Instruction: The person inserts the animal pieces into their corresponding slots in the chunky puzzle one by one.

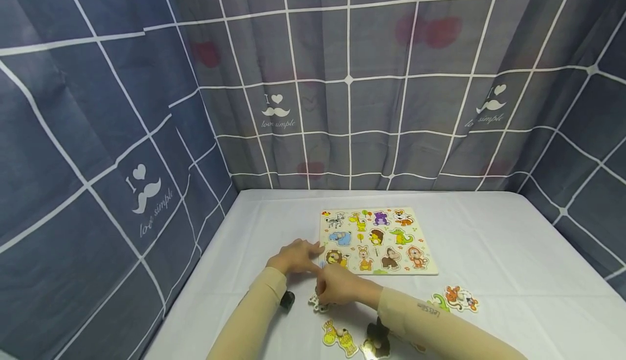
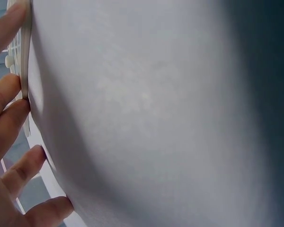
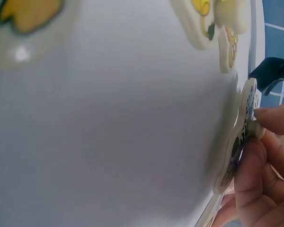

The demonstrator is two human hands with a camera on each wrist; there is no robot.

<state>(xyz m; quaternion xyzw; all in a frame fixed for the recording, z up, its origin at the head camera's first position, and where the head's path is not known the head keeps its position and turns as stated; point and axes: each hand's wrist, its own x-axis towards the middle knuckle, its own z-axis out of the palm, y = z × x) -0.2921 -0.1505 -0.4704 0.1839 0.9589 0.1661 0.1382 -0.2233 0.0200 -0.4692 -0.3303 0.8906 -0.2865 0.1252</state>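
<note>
Zebra piece [image 3: 235, 146] may twist: my right hand [image 1: 337, 285] pinches only its knob [image 3: 255, 129]; my spread left hand [image 1: 295, 256] could nudge the puzzle board [image 1: 432, 271].

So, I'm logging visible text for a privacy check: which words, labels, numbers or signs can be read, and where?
"I", with heart and mustache signs: checked curtain, three prints; folds distort some.
"love simple": beneath each mustache.
"LetsSlim": right sleeve, small.
Puzzle board: I can read no words.
Wrist views: none readable.
</note>
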